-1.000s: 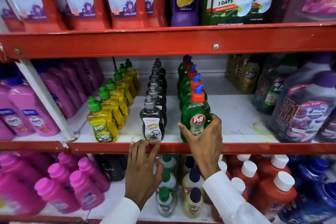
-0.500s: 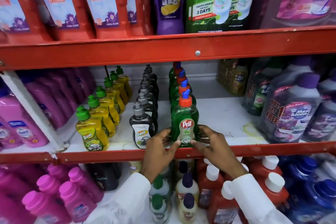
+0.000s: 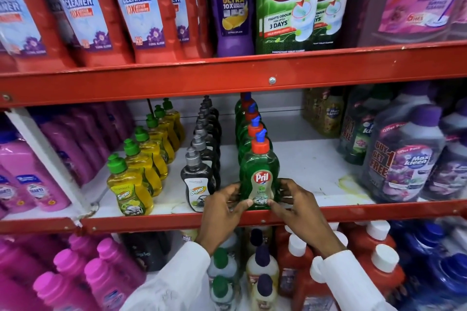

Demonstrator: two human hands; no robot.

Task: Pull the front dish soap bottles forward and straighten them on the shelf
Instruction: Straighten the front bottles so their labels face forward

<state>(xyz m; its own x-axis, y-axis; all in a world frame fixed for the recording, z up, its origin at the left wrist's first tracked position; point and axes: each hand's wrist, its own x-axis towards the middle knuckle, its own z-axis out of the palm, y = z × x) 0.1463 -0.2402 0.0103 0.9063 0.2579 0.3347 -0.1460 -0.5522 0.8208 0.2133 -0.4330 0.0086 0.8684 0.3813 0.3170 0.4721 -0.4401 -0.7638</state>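
Observation:
On the middle shelf [image 3: 161, 221] three rows of dish soap bottles run front to back. The front green Pril bottle [image 3: 260, 171], with a red cap and blue nozzle, stands upright at the red front lip, label facing me. My left hand [image 3: 222, 212] grips its lower left side and my right hand [image 3: 294, 206] its lower right side, thumbs on the label's bottom. To the left stand the front black Super bottle [image 3: 198, 182] and the front yellow Super bottle [image 3: 130, 189], both upright near the lip and untouched.
Pink bottles [image 3: 27, 174] fill the shelf bay to the left, large purple Max Kleen jugs [image 3: 401, 164] stand at the right. Tall cleaner bottles [image 3: 235, 7] line the shelf above. Below are pink, white-capped red and blue bottles. Bare white shelf [image 3: 308, 171] lies right of the Pril row.
My left hand rose from the shelf lip and joined my right hand on the front Pril bottle; both now clasp its base. The view has shifted left and closer.

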